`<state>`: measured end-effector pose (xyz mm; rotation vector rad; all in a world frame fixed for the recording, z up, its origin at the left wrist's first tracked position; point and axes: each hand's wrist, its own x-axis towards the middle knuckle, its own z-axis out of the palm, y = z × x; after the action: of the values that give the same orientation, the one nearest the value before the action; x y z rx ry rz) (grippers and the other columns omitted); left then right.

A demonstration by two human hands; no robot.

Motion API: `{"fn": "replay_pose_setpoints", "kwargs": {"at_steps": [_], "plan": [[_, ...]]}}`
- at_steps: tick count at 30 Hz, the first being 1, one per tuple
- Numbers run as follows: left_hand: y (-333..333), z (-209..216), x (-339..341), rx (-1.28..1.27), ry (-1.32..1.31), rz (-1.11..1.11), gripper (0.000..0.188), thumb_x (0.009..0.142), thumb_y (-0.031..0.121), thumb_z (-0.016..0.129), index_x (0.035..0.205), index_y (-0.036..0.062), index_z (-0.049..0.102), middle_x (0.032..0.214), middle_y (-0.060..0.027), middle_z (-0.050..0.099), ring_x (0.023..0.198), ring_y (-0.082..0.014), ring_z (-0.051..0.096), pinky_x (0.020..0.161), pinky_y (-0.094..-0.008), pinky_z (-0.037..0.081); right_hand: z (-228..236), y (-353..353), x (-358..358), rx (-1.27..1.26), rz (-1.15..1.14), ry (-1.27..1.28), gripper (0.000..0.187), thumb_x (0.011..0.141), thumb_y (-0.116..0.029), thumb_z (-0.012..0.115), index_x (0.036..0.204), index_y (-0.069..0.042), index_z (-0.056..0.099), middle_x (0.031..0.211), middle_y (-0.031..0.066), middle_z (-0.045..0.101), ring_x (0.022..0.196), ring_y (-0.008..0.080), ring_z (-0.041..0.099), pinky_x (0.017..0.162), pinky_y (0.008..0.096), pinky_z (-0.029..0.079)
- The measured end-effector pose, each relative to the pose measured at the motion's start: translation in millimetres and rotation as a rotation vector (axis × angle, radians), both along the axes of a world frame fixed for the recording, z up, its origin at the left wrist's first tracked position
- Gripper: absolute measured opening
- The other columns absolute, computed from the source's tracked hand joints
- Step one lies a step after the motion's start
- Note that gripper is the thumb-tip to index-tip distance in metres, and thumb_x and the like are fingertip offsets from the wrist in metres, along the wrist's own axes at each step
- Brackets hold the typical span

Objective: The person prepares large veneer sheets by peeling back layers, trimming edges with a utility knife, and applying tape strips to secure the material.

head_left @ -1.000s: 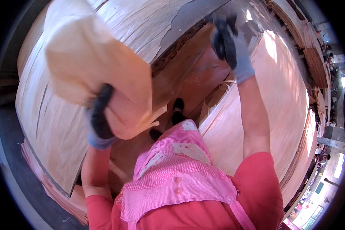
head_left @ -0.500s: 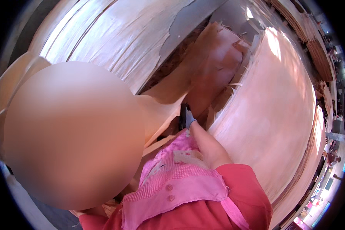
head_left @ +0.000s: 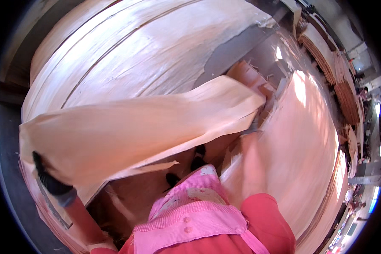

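A long, pale tan wood veneer sheet stretches across in front of me, its surface slightly bowed and smeared by motion. At its left end my left hand, in a dark glove with a grey cuff, grips the edge, with a finger lying over the face of the sheet. My right hand, in a greyish glove, is at the sheet's right end; the sheet partly hides its fingers. A narrow torn veneer strip hangs below the sheet's near edge.
A broad pile of pale veneer lies beyond the sheet. Another smooth veneer stack rises at my right. Broken veneer scraps lie between them. My dark shoes show below. More stacked sheets stand at the far right.
The veneer sheet has come up and now spans between both hands. My right hand has moved right and outward from near my apron; my left hand has come into view at the left.
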<state>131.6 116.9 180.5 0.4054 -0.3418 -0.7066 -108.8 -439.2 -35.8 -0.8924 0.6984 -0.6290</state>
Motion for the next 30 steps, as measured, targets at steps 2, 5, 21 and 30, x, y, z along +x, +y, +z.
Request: {"fn": "replay_pose_setpoints", "kwargs": {"at_steps": [2,5,21,30], "plan": [[-18.9,-19.7,18.1,0.094,0.041,0.291,0.034,0.1,0.017,0.048,0.13,0.004,0.057,0.133,-0.0087,0.057,0.12,-0.0199,0.054,0.108,-0.0349,0.038,81.0,-19.2,5.7,-0.218,0.014,0.012,0.043,0.096,-0.04,0.048,0.126,-0.009,0.055,0.109,0.0049,0.057,0.091,0.0206,0.042,0.08,0.036,0.035],[5.8,-75.0,67.8,0.497,0.099,0.934,0.033,0.1,0.022,0.049,0.128,0.0074,0.058,0.129,-0.0039,0.059,0.118,-0.0167,0.053,0.107,-0.0322,0.038,199.6,-21.9,52.2,-0.516,0.124,-0.033,0.041,0.095,-0.04,0.052,0.122,-0.009,0.057,0.1,0.0031,0.059,0.08,0.0173,0.041,0.071,0.033,0.034],[99.6,-138.1,62.2,0.641,0.451,0.593,0.072,0.088,0.068,0.046,0.135,0.0134,0.049,0.137,-0.0102,0.053,0.124,-0.0328,0.051,0.1,-0.0523,0.044,8.9,32.9,52.8,-0.191,0.146,0.304,0.022,0.096,-0.022,0.057,0.115,-0.011,0.062,0.077,0.0071,0.07,0.043,0.0076,0.047,0.037,0.021,0.031],[-134.4,-179.3,1.5,1.185,-0.43,0.281,0.045,0.095,0.024,0.054,0.137,0.009,0.047,0.127,-0.0133,0.06,0.11,-0.0283,0.062,0.093,-0.0399,0.05,-86.0,-108.0,42.8,0.197,0.038,0.467,0.06,0.095,-0.039,0.045,0.147,-0.029,0.016,0.104,0.0178,0.066,0.062,0.0245,0.064,0.042,0.0341,0.044]]}}
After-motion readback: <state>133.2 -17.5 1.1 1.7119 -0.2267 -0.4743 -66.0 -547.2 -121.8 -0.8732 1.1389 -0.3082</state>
